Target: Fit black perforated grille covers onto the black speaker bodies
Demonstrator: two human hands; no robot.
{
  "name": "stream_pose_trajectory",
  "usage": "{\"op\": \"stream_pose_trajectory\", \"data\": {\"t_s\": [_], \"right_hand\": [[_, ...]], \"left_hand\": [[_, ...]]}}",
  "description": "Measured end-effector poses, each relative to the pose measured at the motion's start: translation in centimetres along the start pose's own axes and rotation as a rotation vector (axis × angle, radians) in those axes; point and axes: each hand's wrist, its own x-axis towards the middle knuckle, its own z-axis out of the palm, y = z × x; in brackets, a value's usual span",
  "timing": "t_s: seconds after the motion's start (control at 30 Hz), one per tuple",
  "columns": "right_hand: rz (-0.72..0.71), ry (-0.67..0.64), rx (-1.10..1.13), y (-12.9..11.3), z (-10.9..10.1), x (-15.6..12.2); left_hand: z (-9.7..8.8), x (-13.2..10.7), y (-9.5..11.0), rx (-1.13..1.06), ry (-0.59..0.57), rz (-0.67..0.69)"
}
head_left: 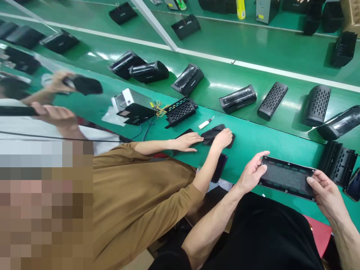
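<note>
A black perforated panel [287, 178] with small metal-looking fixings along its edges is held level over the front of the green bench. My left hand [252, 171] grips its left end, thumb on top. At the opposite end, my right hand [326, 187] holds it, thumb pressed on the upper face. Dark mesh lines the panel's inner side, and slots show faintly through it. Black slotted housing parts [339, 163] stand beside my right hand, with a phone [353, 185] at the bench's right edge.
To my left, a co-worker in a brown top presses black cloth [213, 135] on the bench [244, 138]. A white-handled tool [206, 122], a power supply box [135, 107] and another phone [219, 168] are near them. Several black speaker-like cylinders [238, 99] line the far surface.
</note>
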Motion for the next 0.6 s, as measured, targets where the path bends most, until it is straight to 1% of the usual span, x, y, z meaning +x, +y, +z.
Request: {"op": "stream_pose_trajectory", "data": {"t_s": [0.13, 0.23, 0.37, 0.6], "right_hand": [[0.0, -0.006, 0.014, 0.0, 0.28, -0.31], [0.005, -0.003, 0.022, 0.24, 0.18, -0.25], [0.01, 0.02, 0.04, 0.44, 0.22, -0.03], [0.014, 0.039, 0.068, 0.38, 0.54, -0.01]], "left_hand": [[-0.09, -0.01, 0.23, 0.009, 0.008, -0.012], [-0.27, 0.11, 0.29, -0.007, -0.007, -0.005], [-0.47, 0.32, 0.03, -0.072, -0.048, 0.003], [-0.56, 0.55, -0.38, -0.1, -0.056, -0.006]]}}
